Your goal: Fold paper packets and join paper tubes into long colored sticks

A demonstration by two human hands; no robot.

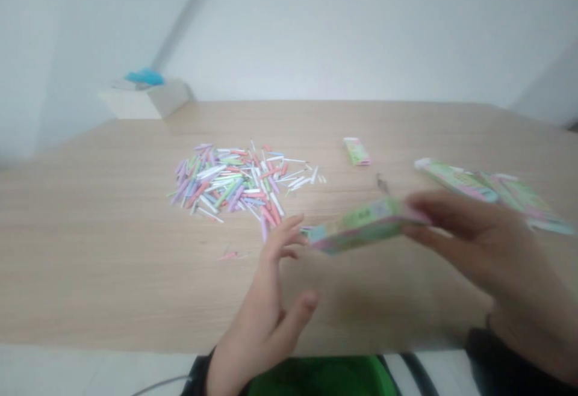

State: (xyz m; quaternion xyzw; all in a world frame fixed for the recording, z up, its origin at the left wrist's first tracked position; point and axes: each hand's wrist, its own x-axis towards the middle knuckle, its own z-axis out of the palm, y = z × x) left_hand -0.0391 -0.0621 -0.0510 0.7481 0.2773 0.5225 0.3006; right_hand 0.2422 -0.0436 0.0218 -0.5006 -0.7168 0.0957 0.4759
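My right hand [487, 251] pinches the right end of a slim green-and-pink printed box [361, 225], holding it above the table. The box lies nearly level with its left end toward my left hand [271, 300]. That hand holds nothing visible: its fingers and thumb are apart, fingertips close to the box's left end. Whether they touch it I cannot tell. Beyond my left hand spreads a pile of small thin sticks and tubes [235, 179] in white, purple, red, green and blue. Motion blur hides the box's print.
Similar printed boxes [456, 179] lie to the right, with flatter printed packs [533, 200] beside them. Another small box [357, 151] lies farther back. A white box [149, 100] with blue material on top stands at the back left. Small red pieces [228, 256] lie before the pile.
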